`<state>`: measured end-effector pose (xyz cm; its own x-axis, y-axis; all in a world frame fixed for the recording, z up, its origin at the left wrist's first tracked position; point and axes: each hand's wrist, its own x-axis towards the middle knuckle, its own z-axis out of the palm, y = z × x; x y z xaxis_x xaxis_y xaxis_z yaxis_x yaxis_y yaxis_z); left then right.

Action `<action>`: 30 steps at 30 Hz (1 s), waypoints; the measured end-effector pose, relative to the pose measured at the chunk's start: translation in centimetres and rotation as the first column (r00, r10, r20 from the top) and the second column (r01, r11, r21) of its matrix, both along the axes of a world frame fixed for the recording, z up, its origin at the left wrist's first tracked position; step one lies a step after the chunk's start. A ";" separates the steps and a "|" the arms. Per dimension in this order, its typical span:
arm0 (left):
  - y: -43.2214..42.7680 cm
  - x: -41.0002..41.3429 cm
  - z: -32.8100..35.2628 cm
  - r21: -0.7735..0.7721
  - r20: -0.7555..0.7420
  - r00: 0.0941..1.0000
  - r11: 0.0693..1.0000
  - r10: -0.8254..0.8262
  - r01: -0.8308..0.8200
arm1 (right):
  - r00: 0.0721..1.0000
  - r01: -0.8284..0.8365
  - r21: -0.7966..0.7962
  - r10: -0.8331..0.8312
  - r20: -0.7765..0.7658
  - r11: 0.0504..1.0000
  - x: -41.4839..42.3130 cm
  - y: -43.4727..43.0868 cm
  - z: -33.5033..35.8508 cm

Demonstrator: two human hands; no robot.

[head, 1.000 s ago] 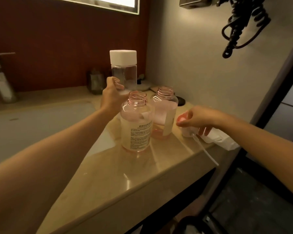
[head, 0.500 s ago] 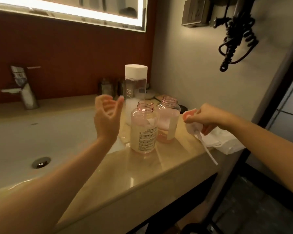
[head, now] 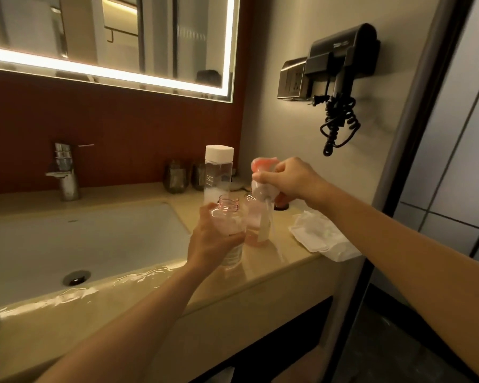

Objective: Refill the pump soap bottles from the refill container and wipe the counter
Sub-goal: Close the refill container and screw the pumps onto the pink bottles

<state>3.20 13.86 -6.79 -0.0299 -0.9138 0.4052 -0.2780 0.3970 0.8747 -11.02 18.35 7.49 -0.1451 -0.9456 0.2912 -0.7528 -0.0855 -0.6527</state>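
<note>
Left hand wraps the open bottle on the counter; right hand pinches the pump just above the other bottle. We risk soap drips if its dangling tube misses the neck.

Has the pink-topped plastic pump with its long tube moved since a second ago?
Yes. The right hand lifted the pump from beside the white cloth to above the rear pink bottle.
</note>
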 end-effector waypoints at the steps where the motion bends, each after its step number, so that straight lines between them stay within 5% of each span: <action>1: 0.6 0.6 -0.1 -0.014 0.013 1.000 1.000 0.013 -0.013 | 1.000 -0.012 -0.070 0.013 0.005 0.997 0.8 0.2 0.4; 7: 2.8 4.3 -0.4 -0.070 0.082 0.990 0.991 0.118 -0.113 | 0.975 -0.005 -0.467 0.108 0.195 0.884 5.6 -0.2 1.5; 17: 4.0 6.7 -0.4 -0.117 0.161 0.957 0.968 0.241 -0.224 | 0.951 0.142 -0.693 0.097 0.294 0.707 10.0 -0.8 0.6; 30: 4.3 6.2 -1.6 -0.237 0.208 0.910 0.922 0.357 -0.307 | 0.968 -0.158 -0.568 0.241 0.074 0.808 11.2 -0.4 -6.4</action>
<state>9.45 18.20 -8.40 0.1414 -0.7911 0.5951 -0.6172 0.3995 0.6778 0.14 17.95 1.06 -0.0482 -0.6424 0.7648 -0.5867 -0.6015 -0.5422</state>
